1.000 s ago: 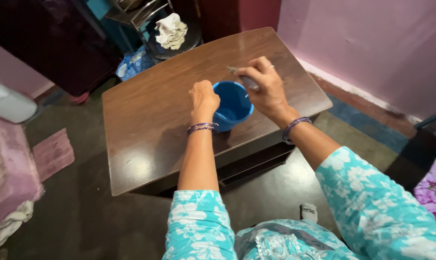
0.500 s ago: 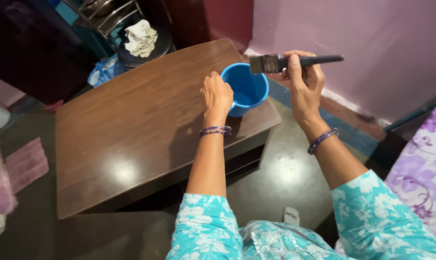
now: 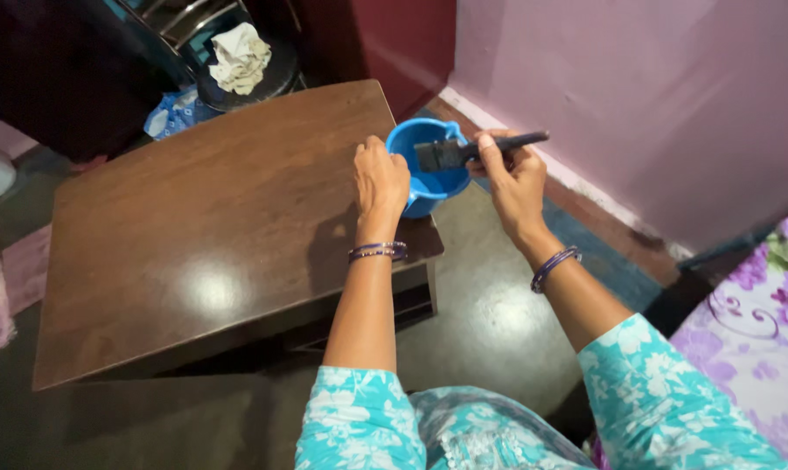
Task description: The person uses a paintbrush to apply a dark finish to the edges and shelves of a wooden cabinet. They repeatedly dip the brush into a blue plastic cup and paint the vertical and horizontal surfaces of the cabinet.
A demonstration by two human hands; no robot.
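**Brush over the blue mug at the table's far right corner**

My right hand [image 3: 509,174] holds a paintbrush [image 3: 472,151], fingers wrapped tight around the middle of its dark handle. The brush lies nearly level, handle pointing right toward the pink wall [image 3: 638,96], its dark bristles pointing left and hanging just over the open mouth of the blue mug [image 3: 429,178]. Whether the bristles touch the rim I cannot tell.

The mug sits at the far right corner of the brown wooden table [image 3: 211,235], partly past the table's right edge as seen from here. It has a small spout or handle at its far rim. My left hand [image 3: 381,178] rests against the mug's left side, fingers curled down onto its rim and wall, steadying it. How tightly they close I cannot tell, since the back of the hand hides them.

Both wrists carry purple bangles, and my sleeves are turquoise with a white flower print.

Beyond the table's far edge stands a dark round stool [image 3: 246,78] with a crumpled white cloth [image 3: 240,57] on it, and a blue patterned bag [image 3: 175,111] lies on the floor just beside it. At the lower right, a purple flowered bedsheet [image 3: 760,305] shows.
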